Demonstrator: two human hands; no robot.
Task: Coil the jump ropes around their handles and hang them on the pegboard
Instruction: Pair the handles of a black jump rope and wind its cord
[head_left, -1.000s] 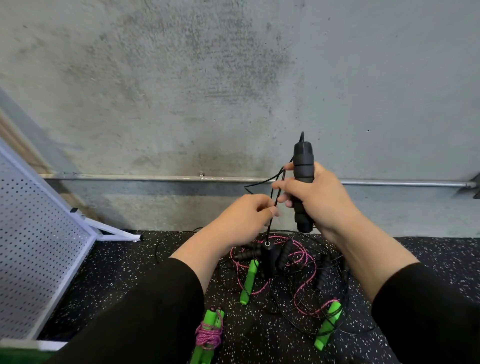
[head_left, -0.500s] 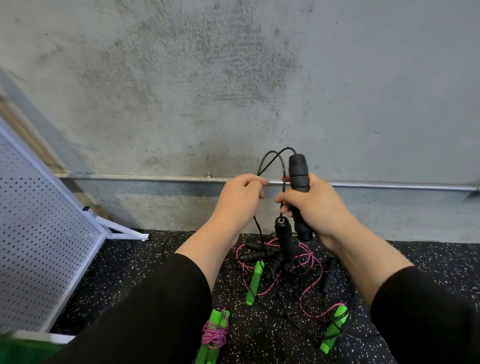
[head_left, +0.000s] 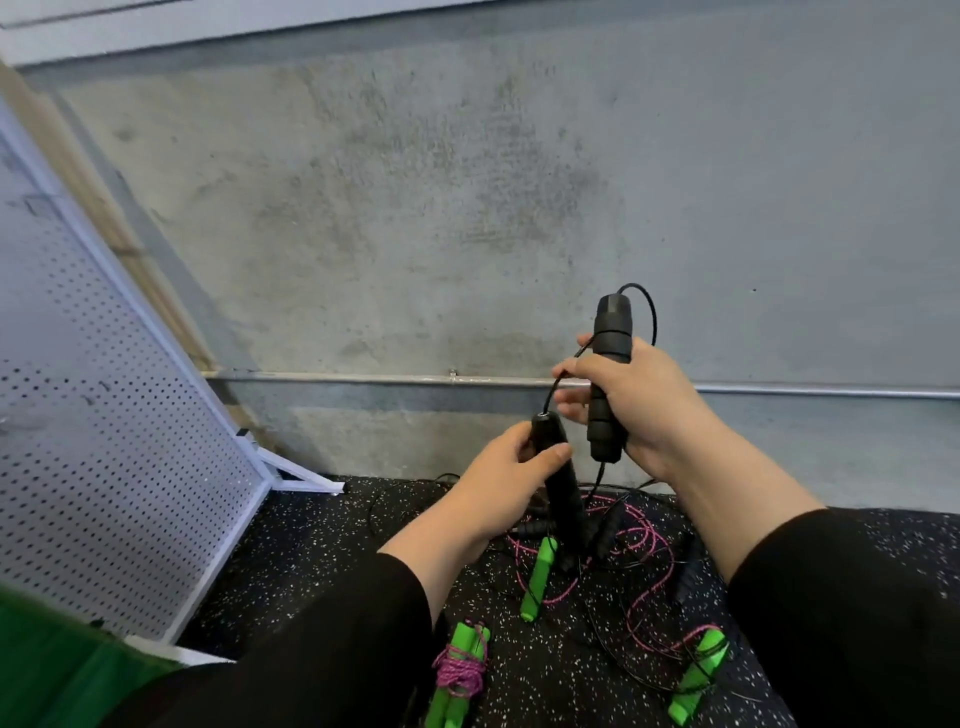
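1. At the far left we see the white pegboard leaning at a tilt, its lower corner and white foot meeting the speckled black floor near the base of the concrete wall. A strip of bare floor lies between the pegboard's lower edge and our left sleeve.
2. Low in the middle, a coiled jump rope with green handles bound in pink cord lies on the floor just beside our left sleeve.
3. Our left hand reaches up and forward, fingers and thumb curled round the upper part of a black handle that tilts slightly, its lower end over the tangle on the floor.
4. A thin black cord runs from that handle's top up past our right fingers and arcs over the second black handle.
5. Our right hand holds this second handle nearly upright in a closed grasp, higher than the left hand and in front of the metal pipe on the wall. The two handles are close but apart.
6. Beneath both hands, a loose pile of ropes, pink and black cords with two green handles, spreads over the floor towards the right.
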